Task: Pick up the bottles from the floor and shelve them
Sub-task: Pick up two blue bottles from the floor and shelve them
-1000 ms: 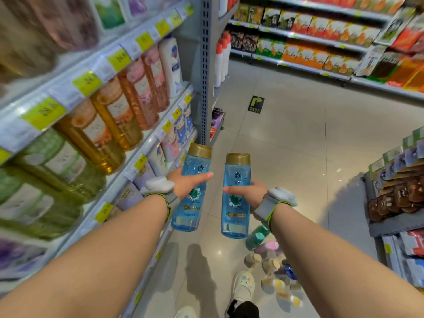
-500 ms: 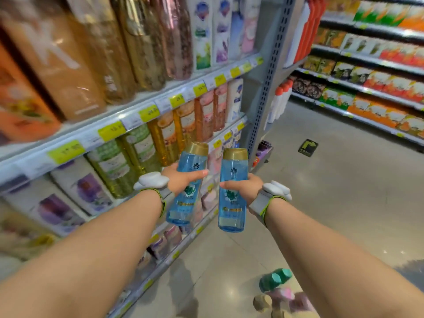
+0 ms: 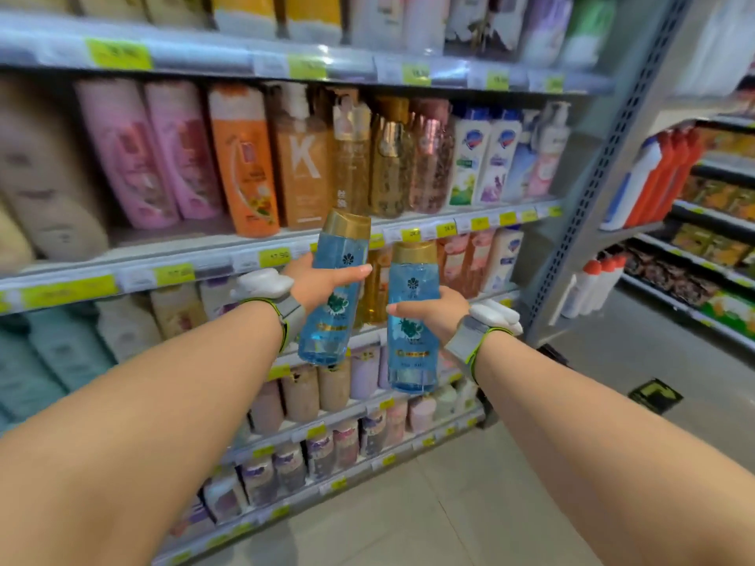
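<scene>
- Left hand [image 3: 322, 279]: fingers wrapped round the left blue bottle [image 3: 333, 288], now raised higher and tilted, gold cap level with a shelf edge [image 3: 228, 259]
- Right hand [image 3: 429, 310]: grips the right blue bottle [image 3: 412, 316], upright, just beside the other
- View: swung to face the shelves squarely; the bottles on the floor have gone from sight

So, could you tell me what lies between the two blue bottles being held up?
No object: in the head view, left bottle and right bottle are apart; only shelved amber bottles show behind.
</scene>
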Motion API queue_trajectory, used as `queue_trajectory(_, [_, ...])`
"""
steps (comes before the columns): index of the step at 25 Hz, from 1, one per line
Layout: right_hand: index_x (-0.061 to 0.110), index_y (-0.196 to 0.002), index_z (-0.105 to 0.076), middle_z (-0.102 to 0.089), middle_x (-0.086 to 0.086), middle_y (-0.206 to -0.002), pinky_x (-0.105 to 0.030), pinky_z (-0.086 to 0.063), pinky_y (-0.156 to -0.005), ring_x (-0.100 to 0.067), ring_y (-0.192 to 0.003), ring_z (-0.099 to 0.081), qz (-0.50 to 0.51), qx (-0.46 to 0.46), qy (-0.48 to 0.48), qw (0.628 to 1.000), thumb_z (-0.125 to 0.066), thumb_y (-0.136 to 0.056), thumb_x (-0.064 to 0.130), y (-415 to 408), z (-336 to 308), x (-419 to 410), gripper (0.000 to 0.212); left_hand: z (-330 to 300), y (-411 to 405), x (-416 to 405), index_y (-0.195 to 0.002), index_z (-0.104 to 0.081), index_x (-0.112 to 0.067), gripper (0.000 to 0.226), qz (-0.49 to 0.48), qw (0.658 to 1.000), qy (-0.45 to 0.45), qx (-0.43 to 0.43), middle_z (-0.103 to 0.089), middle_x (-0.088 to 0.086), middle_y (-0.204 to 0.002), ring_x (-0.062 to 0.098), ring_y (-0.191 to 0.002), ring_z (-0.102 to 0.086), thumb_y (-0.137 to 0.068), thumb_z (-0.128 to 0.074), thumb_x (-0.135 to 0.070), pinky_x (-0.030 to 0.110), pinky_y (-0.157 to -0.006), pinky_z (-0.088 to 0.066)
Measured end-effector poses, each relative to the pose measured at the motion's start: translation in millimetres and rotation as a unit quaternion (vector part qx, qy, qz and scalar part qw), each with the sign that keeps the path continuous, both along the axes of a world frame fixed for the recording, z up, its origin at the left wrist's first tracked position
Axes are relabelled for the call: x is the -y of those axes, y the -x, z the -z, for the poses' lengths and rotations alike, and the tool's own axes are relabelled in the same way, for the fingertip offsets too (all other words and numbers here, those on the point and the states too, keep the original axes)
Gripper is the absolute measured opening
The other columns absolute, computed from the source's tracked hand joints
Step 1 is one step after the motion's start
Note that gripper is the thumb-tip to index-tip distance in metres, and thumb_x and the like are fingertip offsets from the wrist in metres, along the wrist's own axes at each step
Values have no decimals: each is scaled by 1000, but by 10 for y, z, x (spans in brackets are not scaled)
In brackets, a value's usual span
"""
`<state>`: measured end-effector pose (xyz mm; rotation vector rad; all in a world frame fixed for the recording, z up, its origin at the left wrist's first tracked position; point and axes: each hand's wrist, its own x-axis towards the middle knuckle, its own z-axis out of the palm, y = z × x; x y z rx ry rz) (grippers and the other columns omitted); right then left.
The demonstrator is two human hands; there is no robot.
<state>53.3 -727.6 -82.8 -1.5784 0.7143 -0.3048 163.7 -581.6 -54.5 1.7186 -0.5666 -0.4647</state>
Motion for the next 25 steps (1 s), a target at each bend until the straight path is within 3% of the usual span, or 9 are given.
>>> queue_trajectory(3, [6,-116,-65,-69,-12,-111,-51,-53,-90,-32,-100,-67,-41,23,20,999,-83,-69,15,-152,-285,-256,51,-252,-89,-320,-91,-67,-34,29,-50,998,13,25,-70,-7,-97,15,-92,-67,-68,-83,-40,36,-88,-53])
queue_trajectory(5, [5,-114,-66,-69,-12,-109,-50,-53,-89,-33,-98,-67,-76,45,35,996,-80,-72,11,-269,-485,-436,44,-403,-159,-544,-101,-69,-28,45,-78,996,26,40,-72,-7,-99,13,-92,-68,-62,-85,-43,37,-90,-53])
queue_trajectory(9, [2,-120,-61,-66,-14,-116,-47,-52,-93,-32,-105,-64,-108,85,56,989,-80,-72,7,-610,-955,-850,52,-749,-333,-1045,-103,-70,-26,51,-110,991,47,66,-74,-6,-99,13,-90,-70,-59,-85,-48,36,-85,-56])
queue_trajectory(12, [5,-119,-63,-69,-11,-111,-48,-54,-89,-31,-100,-67,-133,120,66,982,-83,-68,11,-906,-1322,-1131,55,-1096,-494,-1396,-113,-68,-23,88,-128,987,41,91,-74,-5,-101,15,-93,-71,-38,-86,-66,36,-85,-56])
queue_trajectory(13, [7,-116,-65,-70,-11,-107,-46,-55,-85,-30,-96,-68,-149,131,74,977,-84,-68,12,-1065,-1476,-1294,52,-1262,-599,-1602,-113,-68,-23,90,-142,984,51,97,-75,-5,-100,16,-93,-72,-37,-86,-66,36,-84,-57])
queue_trajectory(16, [14,-100,-70,-73,-7,-95,-37,-58,-73,-25,-83,-70,-169,170,113,964,-82,-69,13,-1347,-1857,-1637,33,-1651,-749,-2001,-109,-70,-24,66,-142,978,71,134,-75,-6,-97,11,-88,-72,-52,-86,-53,35,-81,-58])
queue_trajectory(20, [15,-95,-71,-73,-6,-92,-35,-58,-73,-25,-83,-70,-197,215,135,947,-81,-69,11,-1666,-2198,-2068,28,-1948,-999,-2479,-112,-67,-23,65,-181,966,90,164,-74,-7,-100,11,-93,-70,-56,-85,-51,38,-88,-56])
queue_trajectory(25, [20,-86,-69,-73,-2,-88,-37,-58,-75,-21,-80,-71,-235,258,132,928,-79,-72,7,-1993,-2449,-2667,22,-2176,-1274,-3050,-115,-65,-23,104,-253,946,101,177,-72,-3,-105,19,-96,-69,-27,-81,-75,42,-88,-55])
